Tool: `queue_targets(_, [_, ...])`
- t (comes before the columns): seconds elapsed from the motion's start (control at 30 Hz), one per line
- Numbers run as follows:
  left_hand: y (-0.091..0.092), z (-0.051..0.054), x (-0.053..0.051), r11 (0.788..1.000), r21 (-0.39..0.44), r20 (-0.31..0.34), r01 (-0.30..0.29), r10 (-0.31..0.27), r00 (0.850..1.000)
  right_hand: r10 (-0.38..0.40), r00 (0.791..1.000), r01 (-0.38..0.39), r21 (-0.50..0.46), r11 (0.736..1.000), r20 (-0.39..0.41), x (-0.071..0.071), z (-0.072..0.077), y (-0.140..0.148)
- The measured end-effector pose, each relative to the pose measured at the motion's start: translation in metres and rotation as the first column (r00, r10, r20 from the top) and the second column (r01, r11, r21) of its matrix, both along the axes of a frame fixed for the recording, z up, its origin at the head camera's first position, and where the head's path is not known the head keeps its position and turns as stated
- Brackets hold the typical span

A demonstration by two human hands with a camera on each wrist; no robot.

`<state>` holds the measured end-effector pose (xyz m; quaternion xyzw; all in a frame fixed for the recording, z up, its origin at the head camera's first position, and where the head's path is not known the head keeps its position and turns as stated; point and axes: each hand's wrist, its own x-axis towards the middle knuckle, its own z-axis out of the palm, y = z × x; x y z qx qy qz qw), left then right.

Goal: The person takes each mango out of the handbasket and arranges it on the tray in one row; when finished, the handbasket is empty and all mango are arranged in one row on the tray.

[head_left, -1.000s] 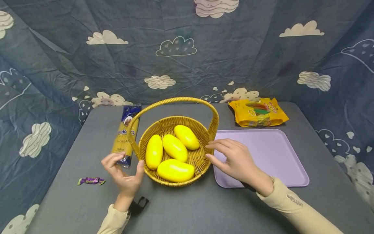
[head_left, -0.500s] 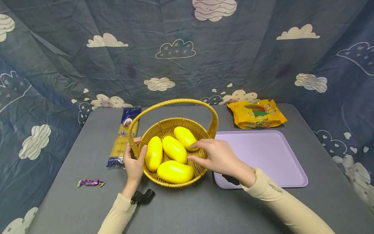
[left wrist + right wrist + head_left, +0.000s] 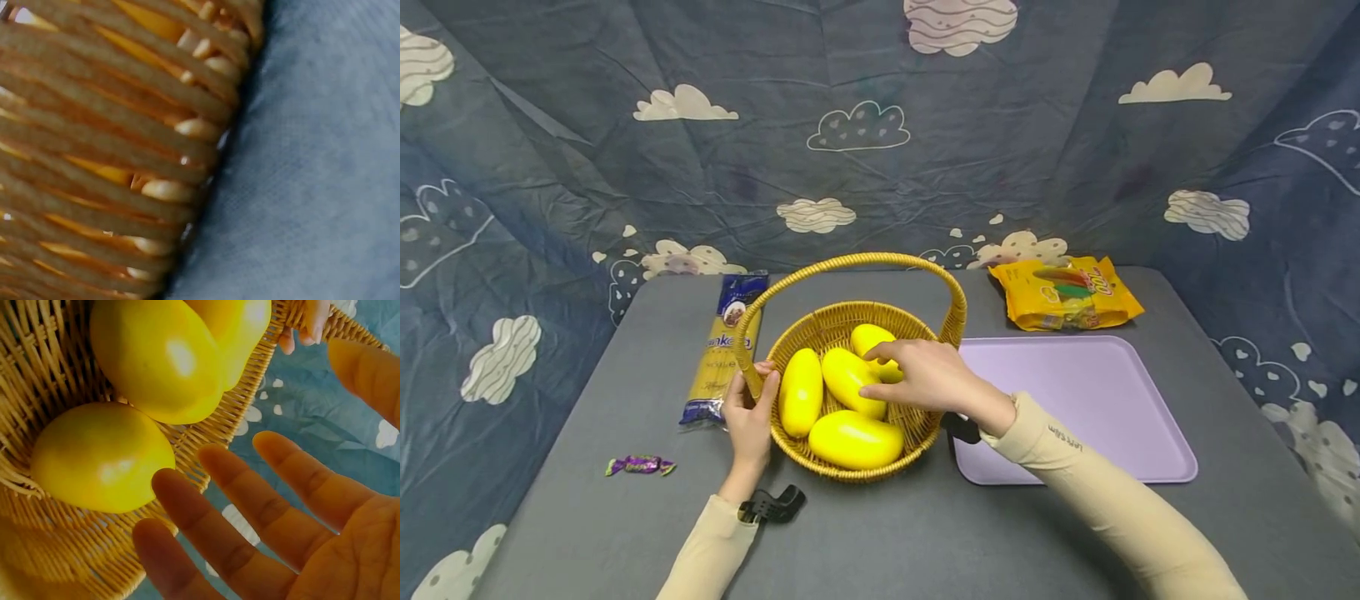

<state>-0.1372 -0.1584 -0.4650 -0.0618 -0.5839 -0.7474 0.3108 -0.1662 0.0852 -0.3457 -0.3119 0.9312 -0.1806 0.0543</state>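
A wicker basket (image 3: 850, 475) with a tall arched handle holds several yellow mango-shaped fruits (image 3: 856, 439). At its left side, my left hand (image 3: 750, 425) grips the rim at the handle's base, thumb on the near side. My right hand (image 3: 928, 375) hovers over the right part of the basket with fingers spread, partly covering the back fruit (image 3: 867, 337). In the right wrist view the right hand (image 3: 269, 531) has its fingers apart beside a fruit (image 3: 103, 459), holding nothing. The left wrist view shows the basket's woven wall (image 3: 106, 125) up close.
A lilac tray (image 3: 1075, 400) lies right of the basket, under the right forearm. Behind it is a yellow snack bag (image 3: 1063, 296). A pasta packet (image 3: 718, 358) lies left of the basket, and a purple wrapped candy (image 3: 641, 465) is at the front left.
My left hand has moved from beside the basket onto its left rim and taken hold there. My right hand has moved left, from the right rim to above the fruits.
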Motion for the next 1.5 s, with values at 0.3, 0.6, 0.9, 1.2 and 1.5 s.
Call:
queue_targets(0.3, [-0.002,-0.003,-0.001,1.0,-0.002,-0.003,0.009,-0.009,1.0,-0.002,0.995,-0.006,0.084,0.996,0.095,-0.02,-0.002,-0.019])
queue_targets(0.6, [-0.003,-0.005,-0.002,1.0,-0.009,-0.003,0.016,-0.016,1.0,-0.008,0.994,-0.006,0.13,0.991,0.111,-0.031,-0.013,-0.036])
queue_targets(0.9, [-0.003,-0.004,-0.002,1.0,-0.021,-0.011,0.023,-0.023,1.0,-0.049,0.988,0.019,0.202,0.979,0.145,-0.036,-0.022,-0.049])
queue_targets(1.2, [-0.005,-0.006,-0.002,0.999,-0.032,-0.017,0.029,-0.03,0.999,-0.066,0.99,0.036,0.23,0.972,0.123,-0.036,-0.026,-0.057])
queue_targets(1.5, [-0.006,-0.007,-0.003,0.999,-0.023,-0.02,0.042,-0.042,0.999,-0.062,0.994,0.038,0.238,0.97,0.095,-0.036,-0.031,-0.059])
